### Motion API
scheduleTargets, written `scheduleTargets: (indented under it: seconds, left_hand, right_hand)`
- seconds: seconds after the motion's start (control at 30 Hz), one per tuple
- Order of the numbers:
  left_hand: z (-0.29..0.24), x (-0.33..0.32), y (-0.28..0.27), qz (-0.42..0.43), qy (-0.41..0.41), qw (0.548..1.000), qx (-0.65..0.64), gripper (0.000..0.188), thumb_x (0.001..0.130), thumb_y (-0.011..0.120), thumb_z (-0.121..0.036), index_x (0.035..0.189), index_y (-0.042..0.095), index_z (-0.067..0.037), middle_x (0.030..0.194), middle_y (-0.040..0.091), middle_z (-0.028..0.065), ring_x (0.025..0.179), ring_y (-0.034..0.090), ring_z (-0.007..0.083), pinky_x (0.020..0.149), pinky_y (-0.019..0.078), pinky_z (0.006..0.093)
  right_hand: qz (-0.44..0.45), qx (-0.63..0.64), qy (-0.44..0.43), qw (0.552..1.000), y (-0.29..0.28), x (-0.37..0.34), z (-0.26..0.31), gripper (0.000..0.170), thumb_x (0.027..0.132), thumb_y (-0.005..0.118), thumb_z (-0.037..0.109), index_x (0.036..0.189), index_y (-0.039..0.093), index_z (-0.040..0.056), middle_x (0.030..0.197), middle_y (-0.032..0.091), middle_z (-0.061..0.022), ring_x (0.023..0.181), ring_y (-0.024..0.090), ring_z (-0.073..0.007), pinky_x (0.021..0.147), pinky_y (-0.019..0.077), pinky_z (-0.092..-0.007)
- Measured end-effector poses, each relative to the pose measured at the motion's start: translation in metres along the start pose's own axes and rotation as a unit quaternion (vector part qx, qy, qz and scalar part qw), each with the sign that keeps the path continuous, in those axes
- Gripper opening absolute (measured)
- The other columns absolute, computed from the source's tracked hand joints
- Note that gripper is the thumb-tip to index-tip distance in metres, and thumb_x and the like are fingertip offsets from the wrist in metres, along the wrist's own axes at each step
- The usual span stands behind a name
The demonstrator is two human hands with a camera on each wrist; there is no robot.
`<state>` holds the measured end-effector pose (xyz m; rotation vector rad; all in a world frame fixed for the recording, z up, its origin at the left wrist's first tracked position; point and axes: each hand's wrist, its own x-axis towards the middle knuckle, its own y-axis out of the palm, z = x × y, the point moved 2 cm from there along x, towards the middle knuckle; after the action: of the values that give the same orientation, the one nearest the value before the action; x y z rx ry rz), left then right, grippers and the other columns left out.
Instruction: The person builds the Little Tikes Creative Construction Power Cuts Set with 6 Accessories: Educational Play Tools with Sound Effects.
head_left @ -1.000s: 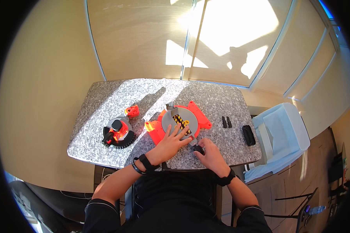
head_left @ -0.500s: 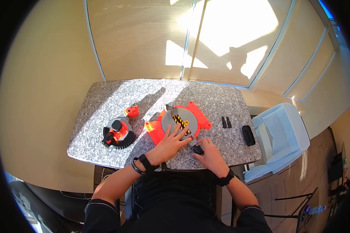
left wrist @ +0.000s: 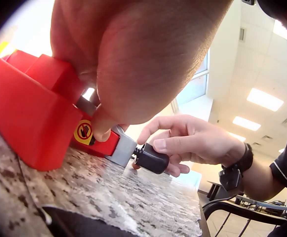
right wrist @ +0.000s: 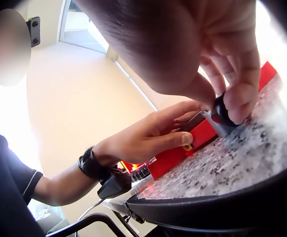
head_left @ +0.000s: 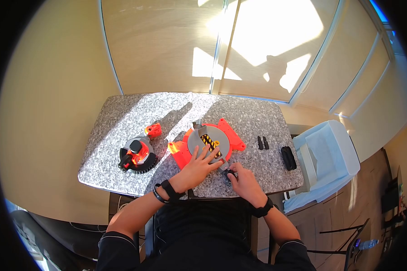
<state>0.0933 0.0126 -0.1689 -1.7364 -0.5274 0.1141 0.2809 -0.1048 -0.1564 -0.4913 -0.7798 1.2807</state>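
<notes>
A red saw base with a round grey turntable lies flat, with a black-and-yellow striped strip across its middle. My left hand rests on the turntable with fingers spread, its thumb beside a yellow no-hands sticker. At the turntable's near end, a grey block sticks out past the red part. My right hand pinches a black knob between thumb and fingers. A short dark threaded shaft shows between knob and block in the left wrist view.
On the left stands a red, grey and black saw head with a toothed black guard. Two small black parts and a black case-like piece lie to the right on the granite-pattern table. A folded pale-blue chair stands beyond.
My right thumb and fingers have shifted round the black knob, the thumb now further up over it. My left hand and the saw base have stayed in place.
</notes>
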Motion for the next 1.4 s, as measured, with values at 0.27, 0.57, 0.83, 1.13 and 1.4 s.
scheduleTargets:
  seconds: [0.27, 0.57, 0.83, 1.13, 1.4]
  left_hand:
    - [0.000, 0.000, 0.000, -0.006, 0.004, 1.000, -0.010, 0.057, 0.094, 0.057, 0.002, 0.146, 0.058, -0.020, 0.170, 0.027, 0.0167, 0.156, 0.022, 0.0466, 0.124, 0.0159, 0.0683]
    - [0.002, 0.000, 0.003, -0.010, 0.021, 0.999, 0.023, 0.063, 0.091, 0.059, 0.003, 0.149, 0.053, -0.020, 0.168, 0.030, 0.0194, 0.155, 0.025, 0.0476, 0.121, 0.0210, 0.0705]
    - [0.000, 0.000, -0.001, -0.002, 0.002, 1.000, -0.001, 0.056, 0.095, 0.056, 0.002, 0.146, 0.058, -0.020, 0.171, 0.027, 0.0160, 0.157, 0.022, 0.0459, 0.124, 0.0157, 0.0682]
    - [0.002, 0.000, 0.003, -0.009, 0.018, 1.000, 0.016, 0.062, 0.092, 0.057, 0.002, 0.149, 0.052, -0.021, 0.169, 0.029, 0.0190, 0.156, 0.024, 0.0473, 0.122, 0.0199, 0.0709]
    - [0.001, 0.000, 0.001, -0.005, 0.014, 1.000, 0.016, 0.061, 0.093, 0.056, 0.002, 0.149, 0.052, -0.020, 0.169, 0.029, 0.0184, 0.156, 0.024, 0.0470, 0.122, 0.0195, 0.0703]
  right_hand:
    - [-0.017, -0.040, -0.049, 0.998, -0.002, 0.002, 0.010, 0.043, 0.087, 0.081, 0.014, 0.120, 0.057, 0.0017, 0.109, 0.066, -0.0189, 0.084, 0.070, -0.0370, 0.075, 0.0563, -0.0445]
    - [-0.004, -0.002, 0.004, 1.000, 0.004, 0.000, -0.005, 0.042, 0.089, 0.080, 0.018, 0.122, 0.058, 0.0035, 0.112, 0.067, -0.0211, 0.075, 0.069, -0.0332, 0.074, 0.0560, -0.0434]
    - [-0.001, -0.024, -0.022, 0.999, -0.001, 0.001, 0.008, 0.047, 0.083, 0.084, 0.013, 0.121, 0.058, 0.0026, 0.112, 0.063, -0.0182, 0.080, 0.068, -0.0318, 0.074, 0.0561, -0.0418]
    - [-0.006, 0.007, -0.007, 1.000, 0.001, -0.001, -0.001, 0.038, 0.088, 0.078, 0.009, 0.118, 0.055, 0.0016, 0.101, 0.067, -0.0188, 0.075, 0.068, -0.0323, 0.071, 0.0553, -0.0422]
    - [-0.006, -0.032, -0.011, 0.999, -0.003, 0.001, 0.011, 0.043, 0.087, 0.082, 0.014, 0.119, 0.055, 0.0020, 0.111, 0.064, -0.0190, 0.076, 0.068, -0.0317, 0.069, 0.0547, -0.0416]
